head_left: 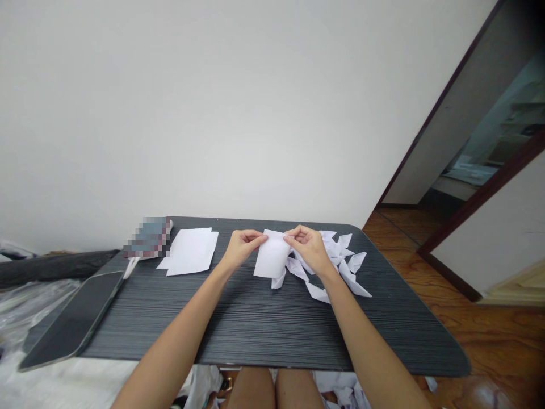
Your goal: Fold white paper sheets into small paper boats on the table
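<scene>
A plain white wall [213, 102] fills the upper half of the frame, with a doorway at the upper right. Below it, a dark ribbed table [255, 324] spans the middle, its far edge against the wall and its rounded right corner over the wooden floor [489, 335]. The near half of the tabletop is bare. A dark tablet [72, 321] lies at the lower left, overhanging the table's left edge. Flat white sheets [191, 251] lie left of centre near the far edge. A heap of folded paper pieces [344, 264] spreads right of centre. Between them, at centre, a single white sheet [272, 258] is held on the table, its lower edge touching the heap. The left hand [240, 247] and right hand [309, 247] each pinch its top edge, fingers closed on the paper.
</scene>
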Demonstrator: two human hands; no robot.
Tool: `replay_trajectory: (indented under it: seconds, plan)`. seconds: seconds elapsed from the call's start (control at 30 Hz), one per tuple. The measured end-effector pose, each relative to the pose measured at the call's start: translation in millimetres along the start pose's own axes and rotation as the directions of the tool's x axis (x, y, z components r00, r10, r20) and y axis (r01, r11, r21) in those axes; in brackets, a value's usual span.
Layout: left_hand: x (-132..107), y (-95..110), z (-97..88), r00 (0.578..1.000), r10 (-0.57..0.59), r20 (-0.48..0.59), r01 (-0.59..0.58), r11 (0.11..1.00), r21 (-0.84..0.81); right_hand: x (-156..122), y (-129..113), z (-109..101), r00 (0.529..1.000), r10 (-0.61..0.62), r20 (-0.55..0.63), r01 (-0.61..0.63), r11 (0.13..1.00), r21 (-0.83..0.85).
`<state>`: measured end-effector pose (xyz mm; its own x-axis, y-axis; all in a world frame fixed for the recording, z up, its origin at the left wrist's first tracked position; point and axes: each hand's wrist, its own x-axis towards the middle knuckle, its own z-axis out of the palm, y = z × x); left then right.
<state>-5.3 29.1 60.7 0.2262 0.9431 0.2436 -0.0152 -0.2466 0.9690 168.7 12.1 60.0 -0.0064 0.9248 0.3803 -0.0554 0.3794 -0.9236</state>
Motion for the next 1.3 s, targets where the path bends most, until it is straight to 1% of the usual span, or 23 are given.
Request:
replay_trajectory:
  seconds: [0.1,0.17,0.3,0.37,0.47,0.53,0.6,0.67,0.7,0.8,0.83,0.93,1.07,1.23,1.3]
  plan:
    - [-1.6,3.3,1.3,1.0,0.003,-0.001,-0.003,1.0,0.013,0.1,-0.3,0.5,1.0,0.008,-0.001,-0.008,1.0,0.011]
    - [-2.2,4.6,1.7,1.0,0.012,-0.02,-0.011,1.0,0.022,-0.3,-0.7,1.0,1.0,0.031,0.004,-0.031,0.998,0.05]
    - [-2.1,4.6,0.5,0.993,0.066,-0.093,-0.061,0.997,0.054,-1.5,-1.6,1.4,0.987,0.158,0.025,-0.16,0.98,0.119]
    - [-1.9,4.1,-0.3,0.99,0.091,-0.111,-0.083,0.994,0.071,-1.6,-1.8,1.5,0.978,0.21,-0.002,-0.209,0.971,0.114]
    - [-2.7,4.4,-0.6,0.988,0.111,-0.112,-0.101,0.991,0.091,-1.5,-2.6,2.4,0.973,0.224,-0.056,-0.215,0.968,0.129]
    - [-3.7,5.3,-0.6,0.984,0.127,-0.121,-0.114,0.987,0.109,-1.9,-3.6,4.1,0.973,0.226,-0.055,-0.216,0.965,0.153]
    - [-4.6,6.2,-0.7,0.978,0.154,-0.142,-0.135,0.982,0.133,-3.0,-4.9,6.3,0.969,0.248,-0.002,-0.245,0.957,0.156]
    - [-5.1,6.6,-1.1,0.969,0.181,-0.166,-0.157,0.976,0.151,-4.5,-5.9,8.6,0.961,0.269,0.056,-0.274,0.954,0.122]
    - [-5.2,6.8,-1.3,0.966,0.19,-0.175,-0.163,0.974,0.158,-5.3,-6.3,9.5,0.96,0.273,0.069,-0.279,0.955,0.098]
    - [-5.0,7.3,-2.0,0.96,0.2,-0.195,-0.167,0.971,0.171,-7.2,-7.3,10.7,0.964,0.259,0.055,-0.263,0.962,0.07]
    - [-4.8,7.6,-2.3,0.957,0.203,-0.208,-0.168,0.97,0.175,-7.8,-7.6,10.5,0.962,0.263,0.075,-0.268,0.961,0.069]
    - [-4.3,8.8,-4.1,0.937,0.224,-0.266,-0.176,0.966,0.191,-9.2,-7.8,9.5,0.938,0.294,0.185,-0.306,0.951,0.043]
    - [-2.7,9.8,-8.1,0.921,0.239,-0.308,-0.181,0.962,0.203,-10.5,-6.6,10.0,0.924,0.305,0.23,-0.319,0.947,0.024]
    - [0.1,9.8,-13.3,0.895,0.238,-0.377,-0.172,0.965,0.199,-13.6,-9.9,13.0,0.87,0.332,0.365,-0.355,0.935,-0.007]
    - [1.3,9.2,-16.1,0.887,0.241,-0.393,-0.171,0.964,0.205,-14.6,-13.6,11.0,0.832,0.357,0.424,-0.379,0.925,-0.035]
